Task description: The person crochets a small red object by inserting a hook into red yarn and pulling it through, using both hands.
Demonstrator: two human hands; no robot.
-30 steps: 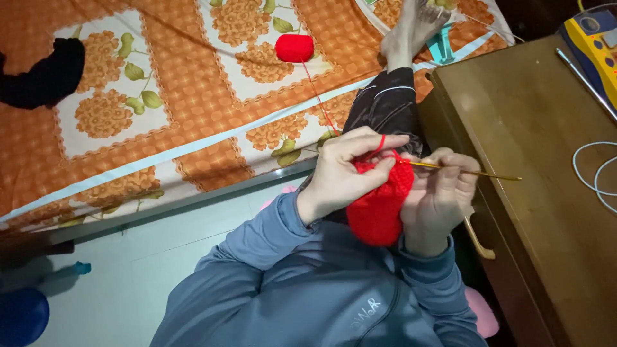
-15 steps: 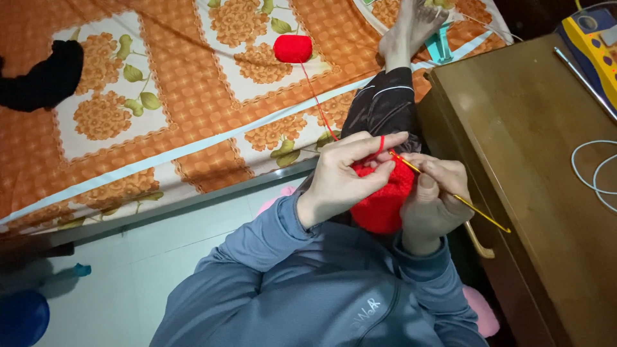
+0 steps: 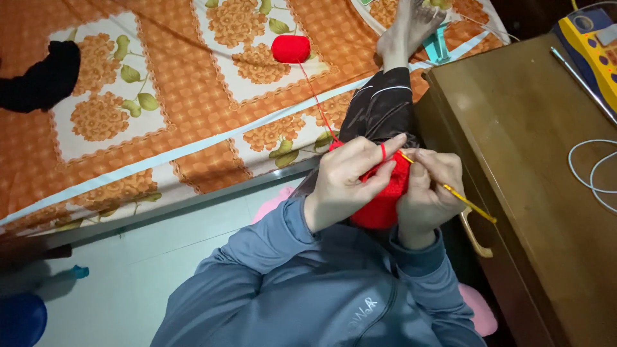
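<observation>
My left hand (image 3: pixel 347 180) grips a red crocheted piece (image 3: pixel 384 202), with the red yarn strand looped over its index finger. My right hand (image 3: pixel 429 193) holds a yellow crochet hook (image 3: pixel 466 202), its tip pushed into the top of the red piece between both hands. The strand (image 3: pixel 315 96) runs up from my hands to a red yarn ball (image 3: pixel 290 49) lying on the orange floral bedspread (image 3: pixel 160 115). My leg in dark trousers (image 3: pixel 380 109) rests on the bed with the bare foot (image 3: pixel 411 26) at the far edge.
A brown wooden cabinet (image 3: pixel 533 193) with a brass handle stands right of my hands, carrying a white cable (image 3: pixel 594 173) and a yellow-blue device (image 3: pixel 594 45). A black cloth (image 3: pixel 42 77) lies on the bed's left. A blue object (image 3: pixel 19 318) sits on the pale floor.
The hook swung from pointing right to slanting down-right, and its tip went into the red piece. Both hands shifted slightly up. The yarn ball stayed put.
</observation>
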